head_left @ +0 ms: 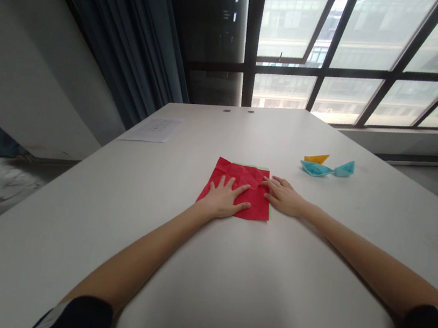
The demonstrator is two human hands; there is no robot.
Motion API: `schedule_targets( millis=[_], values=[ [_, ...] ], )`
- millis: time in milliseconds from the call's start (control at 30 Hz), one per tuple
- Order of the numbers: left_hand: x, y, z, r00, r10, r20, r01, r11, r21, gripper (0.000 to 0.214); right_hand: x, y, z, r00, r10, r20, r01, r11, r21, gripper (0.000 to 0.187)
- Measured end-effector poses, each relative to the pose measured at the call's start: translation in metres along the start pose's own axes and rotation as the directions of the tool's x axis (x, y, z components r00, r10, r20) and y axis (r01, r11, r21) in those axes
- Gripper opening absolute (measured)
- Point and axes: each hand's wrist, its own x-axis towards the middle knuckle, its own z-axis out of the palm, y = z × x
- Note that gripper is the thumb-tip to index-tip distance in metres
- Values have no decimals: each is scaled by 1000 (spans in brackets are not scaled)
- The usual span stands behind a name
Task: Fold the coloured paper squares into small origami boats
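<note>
A creased sheet of red paper (252, 204) lies flat on the white table in front of me. Under it, a strip of light green paper (270, 212) shows along the right and far edges. My left hand (223, 197) rests on the red sheet with its fingers spread. At the sheet's right edge lies my right hand (283, 196), its fingers stretched out and their tips touching the red paper. Neither hand grips anything.
Folded blue paper shapes (316, 169) and a yellow folded paper boat (316, 158) stand to the right, beyond my right hand. White printed sheets (153, 128) lie at the table's far left. The table (203, 276) reaches toward large windows; a dark blue curtain (128, 26) hangs at left.
</note>
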Motion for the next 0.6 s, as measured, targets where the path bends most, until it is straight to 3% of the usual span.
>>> schedule_targets(
  millis=[100, 267, 433, 600],
  values=[
    [-2, 0, 5, 999, -34, 39, 33, 999, 5, 74, 2, 10, -5, 993, 87, -75, -91, 995, -51, 46],
    [1, -6, 12, 996, -93, 3, 93, 996, 0, 78, 2, 56, -16, 914, 292, -281, -355, 911, -208, 43],
    [4, -12, 18, 991, -128, -33, 126, 991, -41, 84, -9, 100, -25, 831, 443, -337, -531, 813, -240, 37],
    [3, -11, 15, 992, -125, -7, 124, 991, -58, 93, -18, 108, -26, 799, 507, -322, -588, 770, -247, 30]
  ],
)
